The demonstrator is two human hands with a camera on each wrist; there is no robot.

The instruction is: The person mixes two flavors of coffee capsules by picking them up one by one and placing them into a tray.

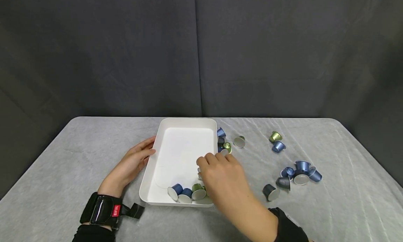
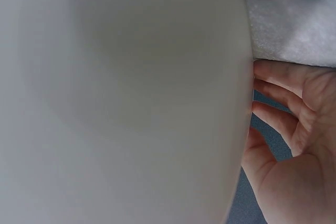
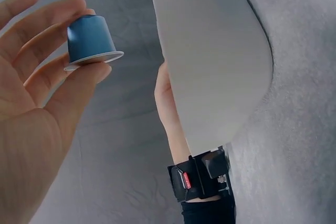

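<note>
While the left hand (image 1: 132, 165) rests with straight fingers against the left wall of the white tray (image 1: 185, 123), the right hand (image 1: 225, 179) hangs over the tray's near right corner, pinching a blue capsule (image 3: 92, 43) between thumb and fingertips (only the right wrist view shows it; from the head view the hand hides it).

Grip state: right is grasping the blue capsule at its rim and body, foil side toward the thumb. Left is released, flat on the tray wall, bracing only.

In the tray, near edge: two blue capsules (image 1: 180, 193) and a green capsule (image 1: 198, 192), all tipped on their sides. The rest of the tray floor is bare.

On the desk (image 1: 78, 147): a small cluster of capsules (image 1: 224, 142) touching the tray's right wall, a silver-faced one (image 1: 239, 141) just beside it, a green and blue pair (image 1: 276, 141) further right, and a larger blue and dark group (image 1: 296, 175) well apart toward the right.

Risks, as I judge them:
- The pinch is light and on a tapered body, so the capsule could squirt out and land on the desk.
- A release from height could make it bounce or roll, knocking the three already inside.
- The right wrist sits near the tray's right wall; a bump there could shift the tray if the flat left hand doesn't hold it.
- The cluster against the right wall could be scattered by that same bump.
</note>
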